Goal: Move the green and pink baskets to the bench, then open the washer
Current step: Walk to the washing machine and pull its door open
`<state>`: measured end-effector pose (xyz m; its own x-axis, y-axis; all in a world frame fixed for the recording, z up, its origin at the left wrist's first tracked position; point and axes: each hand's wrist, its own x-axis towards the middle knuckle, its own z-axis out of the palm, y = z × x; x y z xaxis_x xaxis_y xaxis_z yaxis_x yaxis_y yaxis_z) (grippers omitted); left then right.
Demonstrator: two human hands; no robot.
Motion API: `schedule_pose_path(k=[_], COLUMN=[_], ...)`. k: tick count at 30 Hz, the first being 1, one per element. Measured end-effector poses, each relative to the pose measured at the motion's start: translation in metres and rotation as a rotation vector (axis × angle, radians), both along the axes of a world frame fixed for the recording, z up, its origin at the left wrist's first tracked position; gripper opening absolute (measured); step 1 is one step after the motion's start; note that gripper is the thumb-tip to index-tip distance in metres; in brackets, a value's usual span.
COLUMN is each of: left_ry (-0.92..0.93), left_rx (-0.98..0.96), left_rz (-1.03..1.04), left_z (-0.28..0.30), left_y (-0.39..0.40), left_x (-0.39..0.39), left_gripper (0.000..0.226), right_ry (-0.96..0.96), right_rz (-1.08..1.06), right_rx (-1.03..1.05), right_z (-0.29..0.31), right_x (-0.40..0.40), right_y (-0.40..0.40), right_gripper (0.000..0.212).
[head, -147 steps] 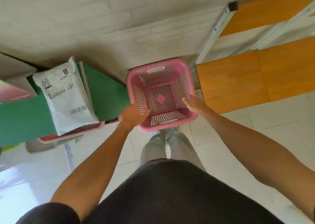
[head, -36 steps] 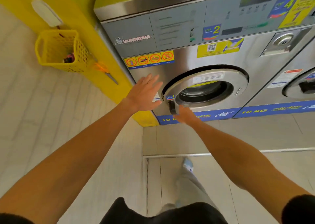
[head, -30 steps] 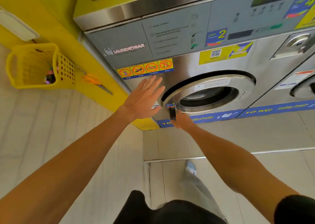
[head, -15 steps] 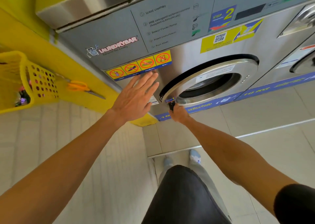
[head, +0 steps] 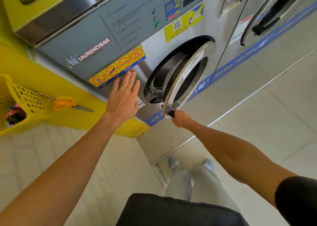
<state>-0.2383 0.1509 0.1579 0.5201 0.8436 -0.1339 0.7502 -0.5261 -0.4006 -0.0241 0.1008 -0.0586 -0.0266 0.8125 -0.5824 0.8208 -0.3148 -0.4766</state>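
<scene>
Head view: right hand [head: 180,120] w/ grip closed round black handle [head: 171,113] at near edge of washer [head: 154,36] door [head: 188,74], door ajar. Left hand [head: 124,97] spread flat on front panel, left of door.

Bright even light, wide-angle edge bending, perhaps slight blur

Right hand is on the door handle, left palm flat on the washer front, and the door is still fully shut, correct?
Not quite. The head view shows the washer door already swung partly open, with the perforated drum visible behind it. The rest holds: the right hand grips the door handle, and the left hand lies flat on the washer front.
</scene>
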Motion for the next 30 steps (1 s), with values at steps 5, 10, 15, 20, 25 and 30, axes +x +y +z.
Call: schedule_pose_path(k=[5, 10, 15, 20, 25, 30], left_ry=[0.023, 0.026, -0.151, -0.189, -0.142, -0.106], left_rx=[-0.033, -0.088, -0.141, -0.119, -0.112, -0.103], left_rz=[0.043, 0.112, 0.298, 0.379, 0.399, 0.391], left_z=[0.008, 0.018, 0.023, 0.019, 0.017, 0.013], left_y=[-0.003, -0.004, -0.002, -0.004, -0.004, -0.004], left_x=[0.011, 0.019, 0.04, 0.059, 0.063, 0.061], left_gripper=[0.08, 0.083, 0.085, 0.083, 0.084, 0.085], right_ry=[-0.027, -0.056, -0.124, -0.246, -0.296, -0.327], right_rz=[0.019, 0.035, -0.009, 0.01, 0.008, -0.053], right_rx=[-0.033, -0.009, 0.031, 0.077, 0.097, 0.113], right_z=[-0.001, 0.006, 0.007, 0.008, 0.006, 0.003], right_x=[0.046, 0.095, 0.143, 0.195, 0.242, 0.269], right_y=[-0.04, -0.073, -0.101, -0.115, -0.121, -0.128], right_gripper=[0.041, 0.045, 0.037, 0.024, 0.028, 0.036])
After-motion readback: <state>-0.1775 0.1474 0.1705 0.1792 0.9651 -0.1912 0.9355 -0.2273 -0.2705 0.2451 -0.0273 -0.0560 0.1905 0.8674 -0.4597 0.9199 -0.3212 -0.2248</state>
